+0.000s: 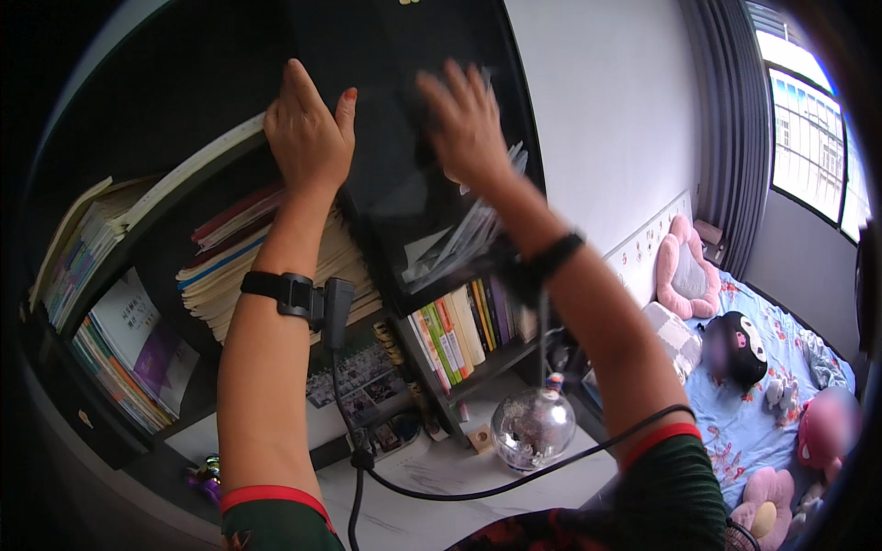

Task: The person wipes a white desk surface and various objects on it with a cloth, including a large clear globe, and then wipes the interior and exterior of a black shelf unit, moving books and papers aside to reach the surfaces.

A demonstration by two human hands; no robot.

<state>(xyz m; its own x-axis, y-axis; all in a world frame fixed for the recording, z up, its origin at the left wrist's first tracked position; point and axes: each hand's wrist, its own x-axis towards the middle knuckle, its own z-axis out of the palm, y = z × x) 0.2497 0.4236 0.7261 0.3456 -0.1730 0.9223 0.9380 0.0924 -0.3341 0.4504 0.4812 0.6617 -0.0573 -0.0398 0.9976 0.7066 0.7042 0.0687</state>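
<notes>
My left hand (pixel 306 148) is raised at the upper middle, thumb apart from the other fingers, with nothing visible in it. It is beside the end of a long pale strip (pixel 193 169) along a shelf; whether it touches cannot be told. My right hand (pixel 468 120), blurred, is in front of a dark glossy cabinet panel (pixel 386 165) with its fingers spread. Its palm is hidden, and contact with the panel cannot be told. Below it, papers and clear plastic sleeves (pixel 458 241) lean in a dark compartment. Stacked books and papers (pixel 227 275) lie behind my left forearm.
Upright books (pixel 455 330) fill a lower shelf; more books (pixel 124 372) stand at left. A shiny round globe (pixel 532 430) and small wooden block (pixel 479 438) sit on the marbled desktop (pixel 427 516). A black cable (pixel 510 494) crosses between my arms. Plush toys (pixel 744 351) lie on a bed at right.
</notes>
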